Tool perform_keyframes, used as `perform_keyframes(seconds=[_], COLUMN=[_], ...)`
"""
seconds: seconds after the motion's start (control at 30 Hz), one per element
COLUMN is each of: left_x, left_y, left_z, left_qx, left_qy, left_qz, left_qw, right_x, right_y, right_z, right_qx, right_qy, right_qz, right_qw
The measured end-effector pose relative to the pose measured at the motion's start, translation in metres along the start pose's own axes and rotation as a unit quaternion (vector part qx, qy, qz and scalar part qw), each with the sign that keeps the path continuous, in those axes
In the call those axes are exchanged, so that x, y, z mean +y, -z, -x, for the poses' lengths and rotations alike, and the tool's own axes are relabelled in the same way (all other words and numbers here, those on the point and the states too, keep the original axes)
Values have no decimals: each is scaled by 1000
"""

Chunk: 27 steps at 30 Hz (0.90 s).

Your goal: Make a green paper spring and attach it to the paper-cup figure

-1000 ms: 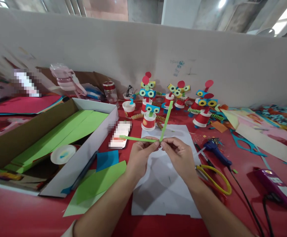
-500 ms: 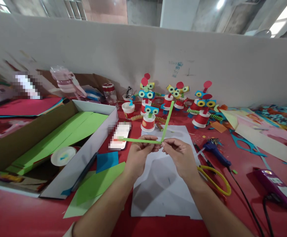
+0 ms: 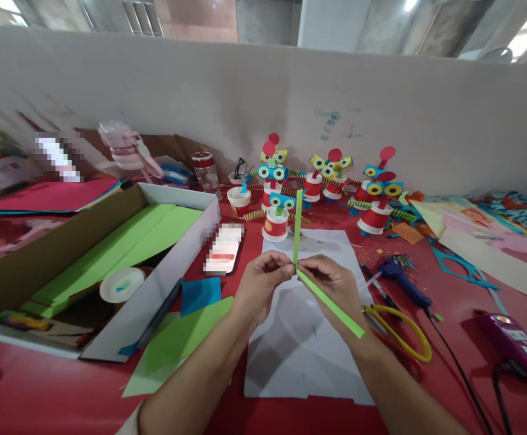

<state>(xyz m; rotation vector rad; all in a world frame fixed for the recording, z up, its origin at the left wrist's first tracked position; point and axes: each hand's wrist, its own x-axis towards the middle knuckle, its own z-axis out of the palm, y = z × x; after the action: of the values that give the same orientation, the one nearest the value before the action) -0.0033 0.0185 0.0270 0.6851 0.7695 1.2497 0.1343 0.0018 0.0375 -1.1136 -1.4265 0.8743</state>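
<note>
Two arms of light-green paper strip (image 3: 331, 303) meet at a small corner pinched between my hands. One arm rises upright, the other slants down to the right across my right wrist. My left hand (image 3: 267, 281) is closed on the corner from the left, thumb and fingertips together. From the right, my right hand (image 3: 331, 279) pinches the same corner. Both hands are above a white paper sheet (image 3: 285, 350). Just beyond them stands a paper-cup figure (image 3: 276, 223) with blue eyes and coiled paper arms.
An open box (image 3: 200, 220) holding green paper is at left, beside a phone (image 3: 224, 248). Blue paper (image 3: 201, 295) and green sheets lie nearby. On the right are a blue glue gun (image 3: 401, 281), yellow-handled scissors (image 3: 426, 347) and a purple device (image 3: 517, 344). More cup figures (image 3: 375, 217) line the back.
The strip arm that pointed left now slants down to the right over my right wrist. The other arm has swung to nearly upright. Both hands keep their pinch.
</note>
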Motion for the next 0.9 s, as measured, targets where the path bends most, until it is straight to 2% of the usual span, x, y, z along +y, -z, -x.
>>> perform_keyframes(seconds=[0.3,0.57,0.63,0.8,0.9], left_x=[0,-3,-2,2,5], left_y=[3,0,0,4,7], left_z=[-2,0,0,-2,-2], left_qx=[-12,19,12,-49,-63], left_qy=[-7,-42,-34,19,34], left_qz=[-8,13,15,-5,-3], left_qw=[1000,999,999,999,997], right_x=[4,-5,-5,-4,-6], right_y=[2,-2,-2,-1,0], right_z=[-1,1,1,-3,-5], right_qx=[-22,-45,-41,-18,-9], right_qy=[37,136,122,27,15], right_qz=[30,109,104,83,85], right_qw=[999,984,986,996,996])
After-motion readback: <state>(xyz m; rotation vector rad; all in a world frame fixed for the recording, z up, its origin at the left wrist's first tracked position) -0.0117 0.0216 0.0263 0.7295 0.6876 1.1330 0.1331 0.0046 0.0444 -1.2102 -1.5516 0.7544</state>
